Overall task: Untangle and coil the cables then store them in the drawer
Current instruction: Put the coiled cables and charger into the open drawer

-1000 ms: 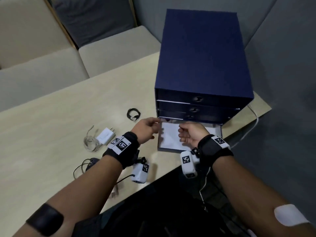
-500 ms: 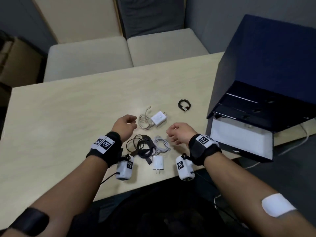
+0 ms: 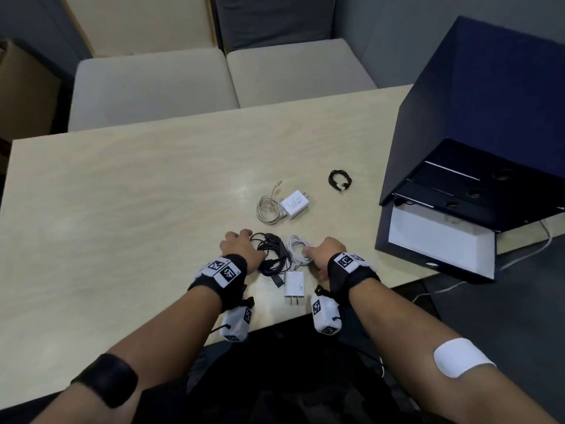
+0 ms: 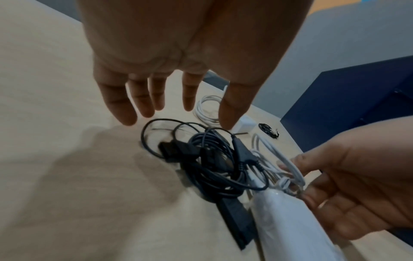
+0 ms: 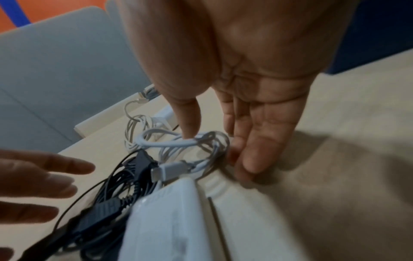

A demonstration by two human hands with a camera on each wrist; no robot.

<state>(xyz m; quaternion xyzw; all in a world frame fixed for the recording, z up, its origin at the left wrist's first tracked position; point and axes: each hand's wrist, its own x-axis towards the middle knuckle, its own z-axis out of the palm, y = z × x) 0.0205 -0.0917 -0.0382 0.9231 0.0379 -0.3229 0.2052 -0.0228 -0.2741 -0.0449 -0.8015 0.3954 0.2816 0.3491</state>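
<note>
A tangle of black cable (image 3: pixel 272 255) lies beside a loose white cable (image 3: pixel 298 250) near the table's front edge, with a white charger (image 3: pixel 294 284) just in front of them. My left hand (image 3: pixel 241 244) hovers over the black cable (image 4: pixel 208 159), fingers straight, holding nothing. My right hand (image 3: pixel 321 250) pinches the white cable (image 5: pixel 178 143) between thumb and fingers. The navy drawer box (image 3: pixel 477 133) stands at the right with its bottom drawer (image 3: pixel 437 240) pulled out, white inside.
Further back lie a second white charger (image 3: pixel 295 204) with its pale coiled cable (image 3: pixel 269 209), and a small black coil (image 3: pixel 340 180). A white cord (image 3: pixel 526 255) trails off the table by the drawer box. Two beige seats (image 3: pixel 153 84) stand behind the table.
Both hands have left the open drawer, swung left and come down onto the cables. The right hand now holds the white cable and the left has lowered over the black tangle.
</note>
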